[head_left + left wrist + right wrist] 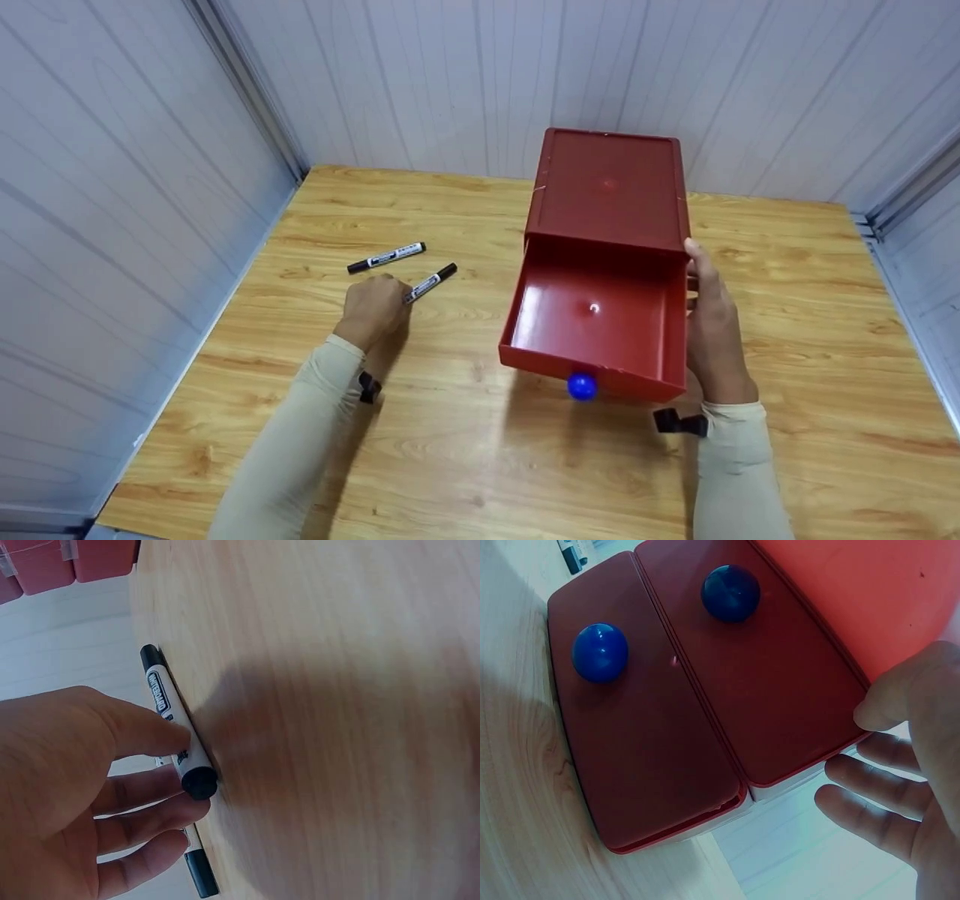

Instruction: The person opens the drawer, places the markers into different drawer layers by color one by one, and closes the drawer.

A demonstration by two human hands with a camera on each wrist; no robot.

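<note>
My left hand [377, 304] pinches a whiteboard marker [431, 283] between thumb and fingers. The marker is white with black ends, low over the wooden table. Just beyond it lies a second marker [386, 257], also seen partly behind the fingers in the left wrist view. A red drawer box [609, 187] stands on the right, its upper drawer [592, 322] pulled out and bare inside. Against the box's right side rests my right hand [712, 330]. In the right wrist view its thumb touches the red edge, and the fingers [870, 817] extend loosely.
Blue round knobs sit on the two drawer fronts, the upper knob [730, 593] and the lower knob [600, 652]. The wooden table [450, 450] is bounded by white panel walls [420, 82] at the back and both sides.
</note>
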